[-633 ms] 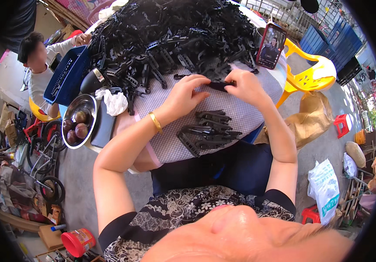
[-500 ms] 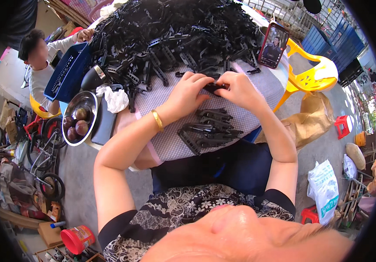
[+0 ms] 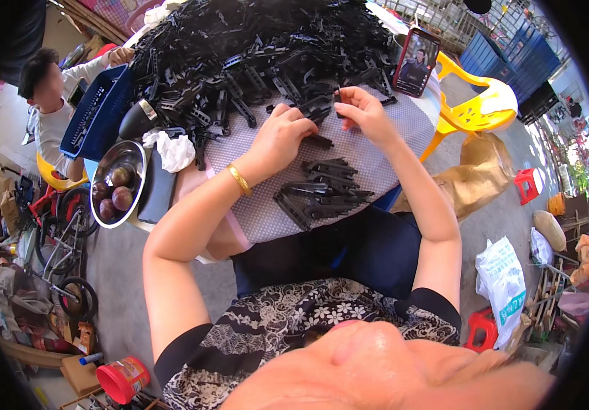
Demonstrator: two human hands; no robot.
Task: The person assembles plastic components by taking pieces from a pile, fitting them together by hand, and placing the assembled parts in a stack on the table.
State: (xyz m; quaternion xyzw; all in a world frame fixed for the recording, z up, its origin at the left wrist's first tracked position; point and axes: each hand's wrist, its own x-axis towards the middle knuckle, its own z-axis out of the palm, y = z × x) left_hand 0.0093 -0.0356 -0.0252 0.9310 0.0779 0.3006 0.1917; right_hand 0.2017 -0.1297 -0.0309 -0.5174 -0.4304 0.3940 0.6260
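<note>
My left hand [image 3: 282, 138] is closed around a black plastic clip-like part [image 3: 318, 141], whose end sticks out below the fingers. To its right, my right hand [image 3: 363, 116] pinches a small dark piece [image 3: 338, 102] upright between thumb and fingertips. The two hands are apart, just short of a large heap of black plastic parts [image 3: 267, 58]. Nearer to me, a small group of similar long black parts [image 3: 322, 191] lies on the dotted tablecloth [image 3: 393, 154]. What exact kind of part these are I cannot make out.
A phone [image 3: 415, 63] leans at the table's right. On the left are a blue basket [image 3: 96, 113], a black cup-shaped object [image 3: 135, 121], crumpled tissue [image 3: 171, 150] and a metal bowl [image 3: 143, 179] of dark round fruit. Another person [image 3: 52, 116] sits behind the basket; a yellow chair [image 3: 482, 102] stands right.
My hands, together on a black part before, have separated. The right hand has risen with a small dark piece; the left keeps a part. The whole view has shifted slightly.
</note>
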